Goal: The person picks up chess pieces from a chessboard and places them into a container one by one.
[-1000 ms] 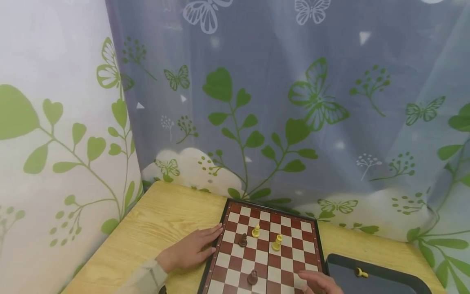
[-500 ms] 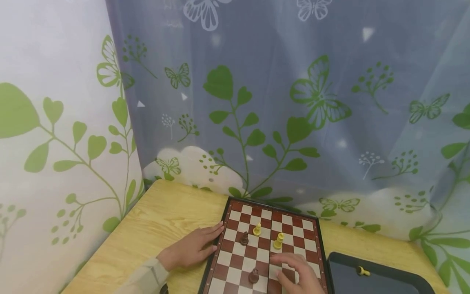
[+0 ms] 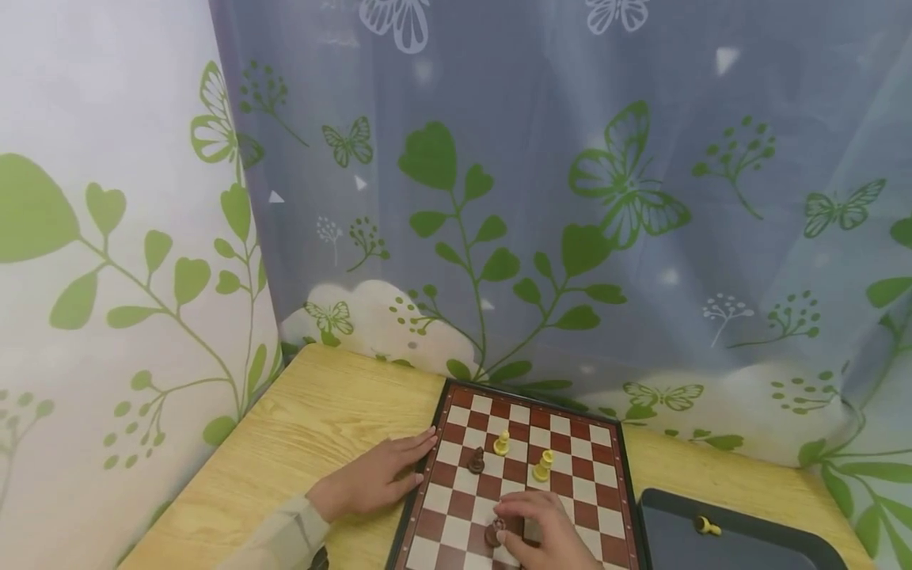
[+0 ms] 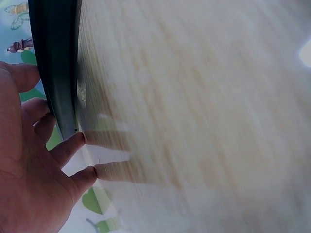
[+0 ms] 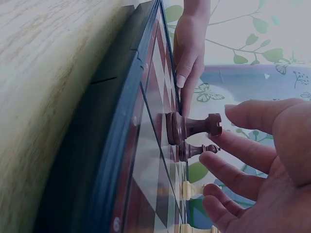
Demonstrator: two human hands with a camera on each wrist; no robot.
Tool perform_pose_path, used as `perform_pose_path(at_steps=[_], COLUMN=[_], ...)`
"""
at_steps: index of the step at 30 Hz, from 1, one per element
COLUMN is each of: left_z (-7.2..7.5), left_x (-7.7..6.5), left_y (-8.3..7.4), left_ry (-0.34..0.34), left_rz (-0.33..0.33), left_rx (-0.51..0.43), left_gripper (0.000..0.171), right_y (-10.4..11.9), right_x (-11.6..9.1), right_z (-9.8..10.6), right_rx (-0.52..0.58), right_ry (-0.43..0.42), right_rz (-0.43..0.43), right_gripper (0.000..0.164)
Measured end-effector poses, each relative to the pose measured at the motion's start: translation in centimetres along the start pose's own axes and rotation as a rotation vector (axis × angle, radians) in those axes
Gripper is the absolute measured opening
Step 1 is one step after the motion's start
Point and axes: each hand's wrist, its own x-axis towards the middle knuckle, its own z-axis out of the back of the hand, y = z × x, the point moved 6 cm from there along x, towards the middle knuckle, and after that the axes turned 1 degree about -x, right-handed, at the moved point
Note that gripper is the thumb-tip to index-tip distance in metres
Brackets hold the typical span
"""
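Note:
A dark brown rook (image 3: 492, 534) stands upright on the folding chessboard (image 3: 456, 503). My right hand (image 3: 549, 530) is at the rook, thumb and forefinger on either side of its top; in the right wrist view a small gap shows between the thumb (image 5: 243, 114) and the rook (image 5: 194, 127). The other fingers are spread, hardly bent. My left hand (image 3: 374, 473) rests at the board's left edge with fingers extended; in the left wrist view the fingertips (image 4: 73, 143) lie along the dark frame (image 4: 56, 58). Farther up the board stand a brown bishop (image 3: 476, 461), a yellow rook (image 3: 543, 465) and a smaller yellow piece (image 3: 502, 443).
Right of the board sits a dark tray (image 3: 755, 529) with a yellow chess piece (image 3: 708, 526) lying on its side. The wooden table (image 3: 349, 396) runs back to a patterned curtain (image 3: 527, 198) behind and at the left.
My right hand has moved leftward across the board from its right side to the brown rook. The left hand keeps its place at the board's edge, and the standing pieces stay where they were.

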Motion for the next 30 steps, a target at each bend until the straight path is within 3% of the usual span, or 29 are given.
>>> perform_pose_path(at_steps=[19,30], left_z=[0.29,0.1], left_x=[0.48,0.07], left_y=[-0.24,-0.23], left_ry=[-0.003,-0.024], left_rz=[-0.029,-0.005], left_rx=[-0.007,-0.003], left_gripper=[0.059,0.059], right_y=[-0.09,0.17], right_x=[0.27,0.54], right_z=[0.03,-0.02], right_rx=[0.005,-0.067], right_ry=[-0.013,-0.033], right_rz=[-0.04,0.043], right_gripper=[0.021,0.024])
